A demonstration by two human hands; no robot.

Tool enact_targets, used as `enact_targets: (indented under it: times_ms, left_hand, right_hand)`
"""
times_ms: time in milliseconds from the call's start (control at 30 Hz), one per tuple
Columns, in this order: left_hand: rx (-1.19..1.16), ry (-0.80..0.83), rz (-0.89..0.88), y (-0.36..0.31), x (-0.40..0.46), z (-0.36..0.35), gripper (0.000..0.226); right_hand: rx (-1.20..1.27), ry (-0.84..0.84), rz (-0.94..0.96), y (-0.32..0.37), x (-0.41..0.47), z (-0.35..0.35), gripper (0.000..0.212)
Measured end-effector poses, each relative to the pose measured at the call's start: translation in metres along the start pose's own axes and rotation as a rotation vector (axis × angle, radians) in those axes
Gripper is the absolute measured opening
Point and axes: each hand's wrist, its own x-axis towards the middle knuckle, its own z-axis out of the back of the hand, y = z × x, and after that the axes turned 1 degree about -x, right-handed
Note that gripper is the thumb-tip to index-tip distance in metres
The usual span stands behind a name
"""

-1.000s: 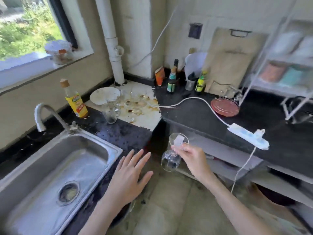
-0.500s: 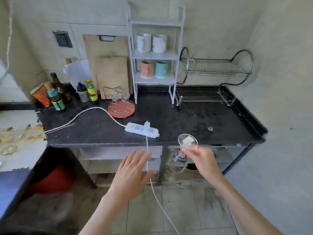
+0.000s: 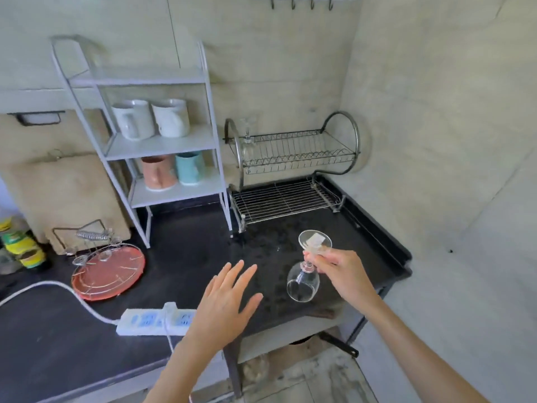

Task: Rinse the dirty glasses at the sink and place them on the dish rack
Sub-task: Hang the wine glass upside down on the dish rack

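Under our hands runs a wet black countertop (image 3: 186, 257) in a pale-walled corner, the two-tier wire dish rack (image 3: 293, 173) beyond our right hand. Our left hand (image 3: 225, 303) hovers flat, fingers spread, holding nothing. Our right hand (image 3: 338, 271) pinches the stem of a wine glass (image 3: 305, 279) (held upside down, bowl toward us), just right of the left.

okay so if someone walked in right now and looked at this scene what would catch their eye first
Most striking is the wine glass held upside down by its stem in the right hand, above the black counter near its right end. The left hand hovers beside it with fingers spread, holding nothing. Behind them the two-tier wire dish rack stands in the corner, one glass already upside down at its left end.
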Motion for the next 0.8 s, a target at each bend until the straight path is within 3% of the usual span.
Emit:
enact_targets:
  times_ms: [100,267,533,800]
  left_hand:
    - [0.017,-0.041,-0.035,0.011,0.059,0.012,0.090]
    - [0.069,-0.086,-0.049,0.020,0.149,0.044,0.061]
    - [0.105,-0.181,0.037,0.032,0.249,0.072,0.067]
    - [0.352,-0.300,0.150,0.040,0.308,0.069,0.072]
  right_hand:
    - [-0.007,0.002,-0.001,0.003,0.057,0.000,0.017]
    - [0.049,0.008,0.011,0.020,0.151,0.006,0.018]
    - [0.141,0.021,0.113,0.047,0.301,0.012,0.019]
    - [0.031,0.108,0.178,0.035,0.435,-0.008,0.020]
